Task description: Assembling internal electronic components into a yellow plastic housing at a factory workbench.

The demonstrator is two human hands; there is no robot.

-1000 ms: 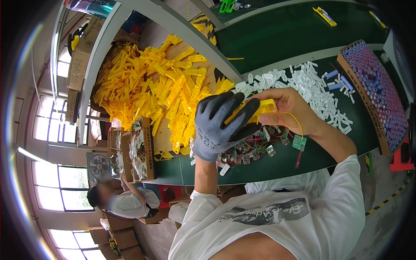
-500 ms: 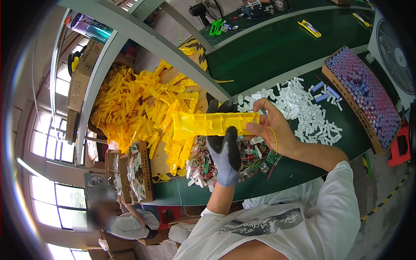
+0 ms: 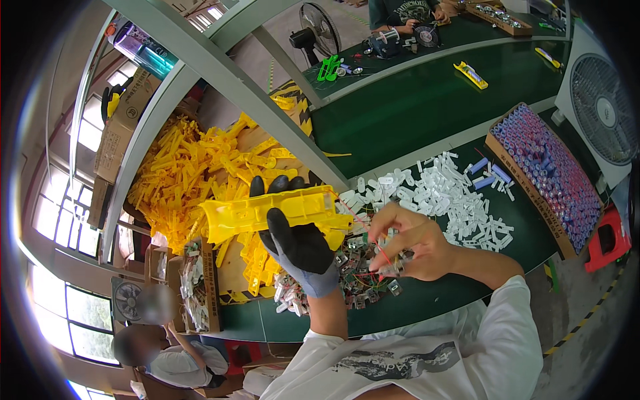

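Since half a second back, right hand [image 3: 410,243] let go of the yellow housing [image 3: 273,212] and dropped to the wired parts [image 3: 360,270]. Gloved left hand [image 3: 297,243] grips the housing over the bench; right pinches a red-wired part. Looks like loading; next it needs seating inside.

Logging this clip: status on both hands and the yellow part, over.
Left hand, gloved, shut on yellow housing. Right hand, bare, pinching small wired component. Nothing in the way.
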